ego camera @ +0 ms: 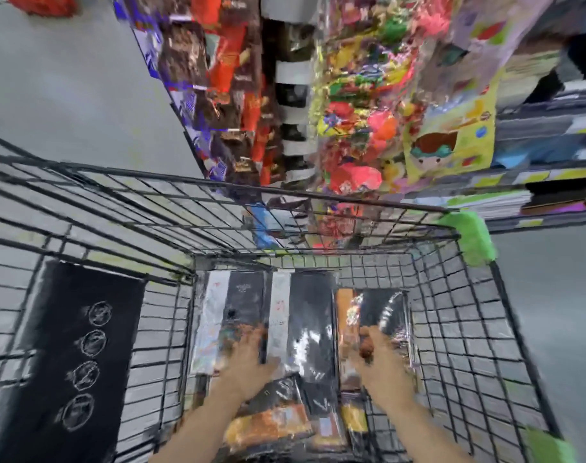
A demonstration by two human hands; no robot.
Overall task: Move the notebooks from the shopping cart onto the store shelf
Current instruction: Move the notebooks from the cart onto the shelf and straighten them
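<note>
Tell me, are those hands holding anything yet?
Cannot tell. Both the left hand and right hand are down on the notebooks in the cart, but blur hides the fingers.

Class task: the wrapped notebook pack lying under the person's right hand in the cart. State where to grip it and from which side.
Grip the notebook pack by its near short edge, coming from above, where the right hand hovers. It lies flat in the shopping cart, packs alongside, so only the ends offer room. Blur hides finger contact.
</note>
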